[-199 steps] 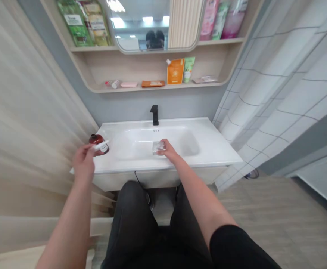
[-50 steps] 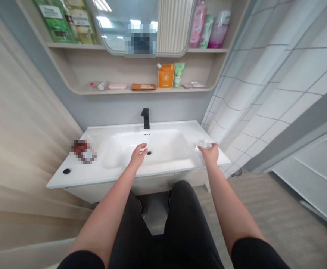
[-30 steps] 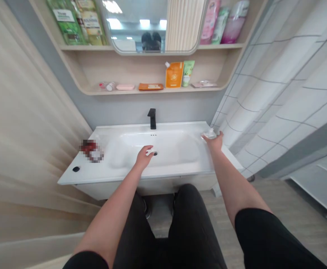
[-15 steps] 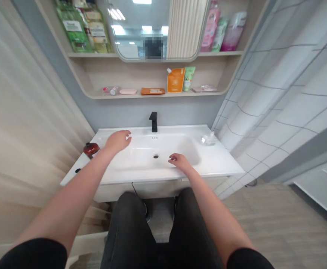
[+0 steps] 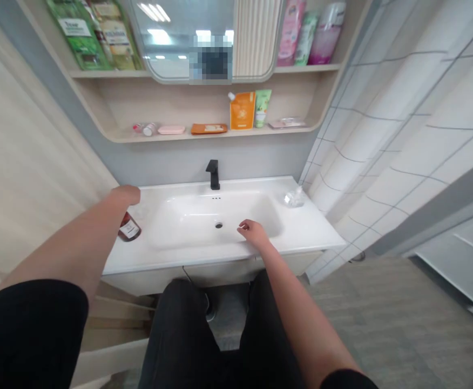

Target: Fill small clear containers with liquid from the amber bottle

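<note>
Hovering now: left hand (image 5: 125, 194) just above the bottle (image 5: 129, 228), left of the sink (image 5: 309, 232)!
Left fingers are hidden, spread can't be told; right hand (image 5: 255, 232) is loosely curled, empty, over the sink's front; bottle is within left hand's reach.

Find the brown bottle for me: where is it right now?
In the head view, the brown bottle sits on the left end of the white washbasin, just below the person's left hand.

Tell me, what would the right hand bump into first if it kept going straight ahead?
The right hand points left across the white basin, so it would likely reach the drain first, though its height above the basin is hard to judge.
</note>
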`<state>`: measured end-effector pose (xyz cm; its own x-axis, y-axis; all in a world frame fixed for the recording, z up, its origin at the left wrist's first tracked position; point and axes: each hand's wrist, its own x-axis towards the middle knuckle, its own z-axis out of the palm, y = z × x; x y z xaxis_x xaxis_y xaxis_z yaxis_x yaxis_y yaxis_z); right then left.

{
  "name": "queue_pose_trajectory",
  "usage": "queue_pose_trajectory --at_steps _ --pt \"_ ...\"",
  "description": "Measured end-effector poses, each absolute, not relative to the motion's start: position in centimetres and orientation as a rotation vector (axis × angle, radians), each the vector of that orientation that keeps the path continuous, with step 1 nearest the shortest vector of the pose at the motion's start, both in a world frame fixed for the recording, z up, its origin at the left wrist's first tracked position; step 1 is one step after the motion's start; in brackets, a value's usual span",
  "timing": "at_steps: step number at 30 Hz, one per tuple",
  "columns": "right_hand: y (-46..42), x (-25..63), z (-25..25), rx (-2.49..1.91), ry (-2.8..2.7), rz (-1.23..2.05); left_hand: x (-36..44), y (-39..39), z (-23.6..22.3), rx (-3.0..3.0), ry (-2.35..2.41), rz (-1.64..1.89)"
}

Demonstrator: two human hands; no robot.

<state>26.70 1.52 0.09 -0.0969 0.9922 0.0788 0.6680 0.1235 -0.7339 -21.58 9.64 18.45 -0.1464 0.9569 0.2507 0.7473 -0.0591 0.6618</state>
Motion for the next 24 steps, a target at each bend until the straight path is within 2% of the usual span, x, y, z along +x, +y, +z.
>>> queue_pose_trajectory --at_steps 4,10,14,19,24 --pt "1.4 26.9 0.3 -1.570 -1.840 0.745 -20.2 9.4 18.9 1.740 2.192 0.889" --pt "1.3 27.1 0.3 -1.464 -1.801 0.849 -16.8 8.3 18.4 2.053 2.084 0.745" --pt "0.3 27.0 0.6 -1.232 -1.845 0.992 -11.2 3.9 12.3 2.139 1.880 0.885" --pt "-0.8 26.9 1.6 -1.123 -1.827 1.045 -4.6 -0.8 3.8 1.865 1.656 1.068" --pt "0.4 25.8 2.3 -1.166 -1.830 1.234 -2.3 -0.7 1.3 1.700 1.483 1.130"
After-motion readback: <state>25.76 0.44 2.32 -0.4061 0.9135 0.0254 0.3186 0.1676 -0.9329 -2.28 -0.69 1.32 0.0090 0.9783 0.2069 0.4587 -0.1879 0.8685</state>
